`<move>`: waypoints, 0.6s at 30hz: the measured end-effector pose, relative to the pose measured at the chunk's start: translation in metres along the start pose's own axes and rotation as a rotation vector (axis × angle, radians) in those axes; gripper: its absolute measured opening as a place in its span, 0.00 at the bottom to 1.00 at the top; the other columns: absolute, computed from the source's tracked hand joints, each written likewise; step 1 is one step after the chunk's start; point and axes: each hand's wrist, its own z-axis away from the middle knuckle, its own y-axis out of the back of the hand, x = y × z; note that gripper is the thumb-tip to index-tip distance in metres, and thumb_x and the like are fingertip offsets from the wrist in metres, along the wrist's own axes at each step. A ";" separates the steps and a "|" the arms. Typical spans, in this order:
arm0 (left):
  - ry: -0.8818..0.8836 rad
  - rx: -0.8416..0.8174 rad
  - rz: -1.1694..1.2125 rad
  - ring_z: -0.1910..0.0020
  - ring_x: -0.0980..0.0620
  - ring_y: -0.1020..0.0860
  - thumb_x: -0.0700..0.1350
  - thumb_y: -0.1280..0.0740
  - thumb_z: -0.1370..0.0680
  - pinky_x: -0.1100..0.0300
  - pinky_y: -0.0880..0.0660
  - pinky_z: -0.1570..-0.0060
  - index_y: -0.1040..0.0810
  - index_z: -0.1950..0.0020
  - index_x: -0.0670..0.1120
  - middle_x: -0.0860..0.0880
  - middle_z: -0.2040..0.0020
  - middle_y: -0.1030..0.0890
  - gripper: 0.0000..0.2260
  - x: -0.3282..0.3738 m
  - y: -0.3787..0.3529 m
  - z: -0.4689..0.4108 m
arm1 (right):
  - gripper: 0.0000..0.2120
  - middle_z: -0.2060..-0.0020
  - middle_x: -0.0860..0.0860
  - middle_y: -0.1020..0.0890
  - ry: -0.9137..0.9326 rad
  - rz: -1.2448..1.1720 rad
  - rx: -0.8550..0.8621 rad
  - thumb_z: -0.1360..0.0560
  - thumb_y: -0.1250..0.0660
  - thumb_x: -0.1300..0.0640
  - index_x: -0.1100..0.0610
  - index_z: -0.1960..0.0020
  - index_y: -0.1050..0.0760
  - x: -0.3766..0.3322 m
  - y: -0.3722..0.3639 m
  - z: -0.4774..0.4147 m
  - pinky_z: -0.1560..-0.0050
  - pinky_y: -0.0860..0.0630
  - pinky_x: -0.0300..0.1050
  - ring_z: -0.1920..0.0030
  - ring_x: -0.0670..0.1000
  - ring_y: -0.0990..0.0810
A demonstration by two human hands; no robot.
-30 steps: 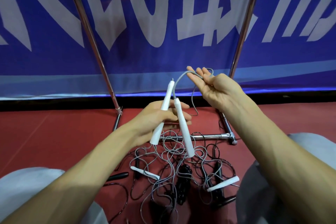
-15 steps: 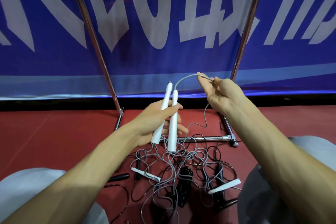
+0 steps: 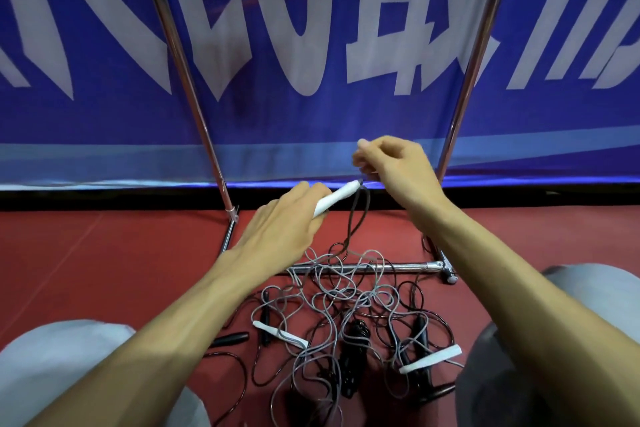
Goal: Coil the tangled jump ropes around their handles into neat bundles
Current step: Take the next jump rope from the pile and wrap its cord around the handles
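Well, biggest first: a blue banner (image 3: 311, 45) w/ large white lettering fills the whole back and hangs down to the floor line. Below it we see the red floor (image 3: 104, 270). Our knees, in grey trousers, sit at bottom left (image 3: 52, 374) and bottom right. A chrome frame (image 3: 180, 55) stands in front of the banner: two slanted poles joined low down by a crossbar (image 3: 408, 266) that lies on the floor.

Btwn the knees lies the tangle of jump ropes (image 3: 346, 305), grey and black cords looped through each other, its far edge draped over the crossbar. In the tangle we make out two loose white handles, one left (image 3: 280, 334) and one right (image 3: 431, 359), plus a black handle (image 3: 230, 339) just left of the heap.

Above the tangle, the left hand (image 3: 277, 222) is knuckles-up, fingers wrapped round a white handle (image 3: 337, 196) whose tip points up and right. The right hand (image 3: 398, 166) is just beside that tip, fingers curled and apparently pinching the grey cord (image 3: 356, 218) where it leaves the handle; blur hides the exact grip. From there the cord drops in a narrow loop down into the tangle.
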 end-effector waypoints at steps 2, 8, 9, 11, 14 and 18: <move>-0.014 0.020 -0.029 0.57 0.40 0.24 0.48 0.40 0.19 0.46 0.28 0.58 0.30 0.39 0.51 0.50 0.52 0.29 0.09 0.003 0.003 -0.001 | 0.15 0.62 0.45 0.16 -0.035 0.068 -0.140 0.22 0.37 0.48 0.59 0.54 0.19 0.003 -0.001 0.002 0.47 0.25 0.42 0.58 0.45 0.19; -0.007 0.013 -0.002 0.58 0.40 0.25 0.43 0.38 0.20 0.44 0.28 0.57 0.28 0.41 0.48 0.49 0.54 0.30 0.08 0.001 0.004 -0.002 | 0.12 0.80 0.51 0.28 -0.100 -0.025 -0.299 0.22 0.36 0.50 0.59 0.52 0.29 -0.003 0.003 0.007 0.72 0.30 0.36 0.76 0.54 0.24; -0.012 0.013 0.017 0.58 0.40 0.25 0.42 0.38 0.21 0.44 0.28 0.57 0.28 0.42 0.48 0.49 0.54 0.30 0.08 0.000 0.002 -0.003 | 0.09 0.80 0.49 0.31 -0.078 -0.062 -0.295 0.22 0.35 0.53 0.58 0.54 0.30 -0.004 0.003 0.007 0.73 0.31 0.37 0.78 0.52 0.28; -0.030 0.020 0.066 0.58 0.40 0.25 0.41 0.37 0.22 0.44 0.28 0.58 0.29 0.45 0.48 0.50 0.56 0.30 0.07 -0.002 0.001 -0.004 | 0.04 0.80 0.48 0.33 -0.046 -0.143 -0.293 0.22 0.35 0.59 0.59 0.54 0.29 -0.005 0.003 0.007 0.75 0.35 0.39 0.79 0.49 0.36; -0.016 0.008 0.148 0.62 0.42 0.27 0.41 0.37 0.22 0.49 0.30 0.63 0.32 0.52 0.50 0.52 0.62 0.28 0.06 -0.003 0.000 -0.006 | 0.01 0.79 0.48 0.34 -0.030 -0.205 -0.270 0.23 0.36 0.62 0.59 0.53 0.27 -0.006 0.001 0.007 0.76 0.44 0.38 0.78 0.48 0.41; 0.036 -0.020 0.257 0.65 0.46 0.28 0.47 0.33 0.22 0.54 0.35 0.66 0.30 0.52 0.49 0.53 0.65 0.27 0.06 -0.002 0.001 -0.007 | 0.02 0.81 0.47 0.35 -0.026 -0.282 -0.134 0.24 0.35 0.64 0.58 0.53 0.25 -0.006 0.000 0.005 0.78 0.42 0.35 0.80 0.45 0.41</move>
